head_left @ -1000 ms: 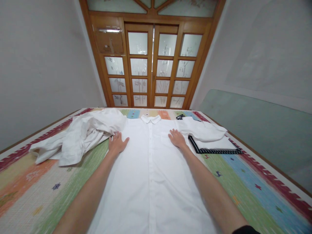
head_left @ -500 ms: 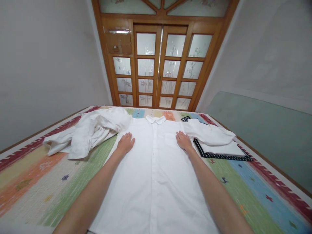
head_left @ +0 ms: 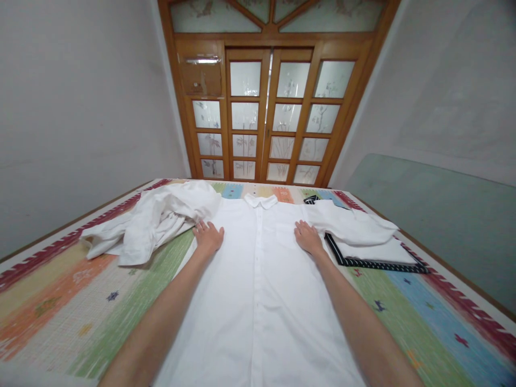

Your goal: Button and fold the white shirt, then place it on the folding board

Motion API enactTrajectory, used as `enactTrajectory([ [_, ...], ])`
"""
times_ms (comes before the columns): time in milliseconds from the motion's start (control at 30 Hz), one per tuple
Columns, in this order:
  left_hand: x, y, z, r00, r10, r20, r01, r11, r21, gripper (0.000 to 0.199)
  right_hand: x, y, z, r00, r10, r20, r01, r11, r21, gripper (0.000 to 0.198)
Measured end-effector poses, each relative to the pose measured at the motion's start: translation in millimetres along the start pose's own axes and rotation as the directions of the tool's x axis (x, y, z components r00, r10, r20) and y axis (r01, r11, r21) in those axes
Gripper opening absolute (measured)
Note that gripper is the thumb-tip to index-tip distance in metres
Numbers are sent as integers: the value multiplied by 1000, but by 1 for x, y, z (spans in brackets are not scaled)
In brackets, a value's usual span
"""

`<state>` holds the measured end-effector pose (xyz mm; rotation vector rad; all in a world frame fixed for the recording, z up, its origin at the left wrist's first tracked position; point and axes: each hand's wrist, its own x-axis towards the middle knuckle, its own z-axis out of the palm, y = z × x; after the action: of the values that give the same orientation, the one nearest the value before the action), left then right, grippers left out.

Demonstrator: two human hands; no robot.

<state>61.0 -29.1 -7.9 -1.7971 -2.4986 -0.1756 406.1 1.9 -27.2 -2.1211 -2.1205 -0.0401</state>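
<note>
The white button-front shirt of woven cloth (head_left: 236, 285) lies face up, in the middle of the multicoloured striped cloth cover (head_left: 92, 293), between the two forearms. The left hand (head_left: 208, 236) is wide, palm down with fingers spread at the shirt's side below the shoulder; the right hand (head_left: 307, 237) rests on the opposite side, fingers extended, and neither grips anything. The step in hand seems to be flattening the shirt: for this, I would press lightly with both palms, equally on each side, and draw outward from the button line, so the front stays straight. I count two hands, one shirt, one small white collar (head_left: 261, 201), one crumpled white cloth heap (head_left: 139, 242) at left, and at right one white sleeve (head_left: 350, 224) over one folded white cloth (head_left: 374, 250) with black, white-marked edging (head_left: 374, 264). The buttons are too small for counting.
</note>
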Motion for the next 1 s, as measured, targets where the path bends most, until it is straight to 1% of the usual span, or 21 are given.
enactTrajectory([
  [33,0,7,-1,1000,14,19,-14,1000,7,67,0,0,0,1000,1,0,-1,1000,-3,51],
  [67,-1,14,-3,997,57,47,-57,998,6,64,0,-1,1,1000,0,0,0,1000,-5,51],
  [100,-1,22,-4,989,125,81,-125,992,-4,62,0,-1,1,1000,-2,-2,2,1000,-6,51],
  [133,-1,30,-5,970,212,116,-211,977,-24,62,-1,-1,1,1000,-5,-4,5,1000,-7,51],
  [200,-1,48,-6,907,385,168,-378,923,-76,62,-2,-2,1,1000,-9,-8,9,1000,-6,52],
  [233,-1,57,-6,877,446,178,-436,895,-98,61,-2,-2,1,1000,-10,-10,9,1000,-5,52],
  [267,-1,67,-6,856,486,177,-473,874,-113,60,-3,-2,0,1000,-10,-12,10,1000,-3,52],
  [300,0,75,-5,847,506,165,-491,862,-122,58,-3,-2,0,1000,-9,-14,9,1000,-1,52],
  [433,7,102,1,846,527,77,-514,846,-146,53,-4,-4,-2,1000,-5,-10,5,1000,4,52],
  [533,16,112,4,823,567,41,-553,816,-170,50,-5,-4,-4,1000,0,-5,0,1000,10,52],
  [633,23,114,6,828,560,34,-547,820,-167,49,-5,-5,-4,1000,5,-8,-5,1000,16,52],
  [700,23,113,7,831,552,69,-537,828,-159,51,-5,-5,-3,1000,12,-10,-12,1000,18,52],
  [767,22,111,8,825,556,102,-539,827,-158,55,-5,-5,-4,1000,23,-14,-23,999,22,51],
  [833,19,109,9,822,559,108,-541,826,-161,58,-4,-7,-5,999,38,-19,-37,999,29,50],
  [933,17,107,10,827,552,104,-535,831,-153,60,1,-14,-12,997,71,-29,-71,997,25,45],
  [1000,17,106,11,834,540,109,-525,839,-144,62,8,-25,-18,993,106,-43,-105,994,17,39],
])
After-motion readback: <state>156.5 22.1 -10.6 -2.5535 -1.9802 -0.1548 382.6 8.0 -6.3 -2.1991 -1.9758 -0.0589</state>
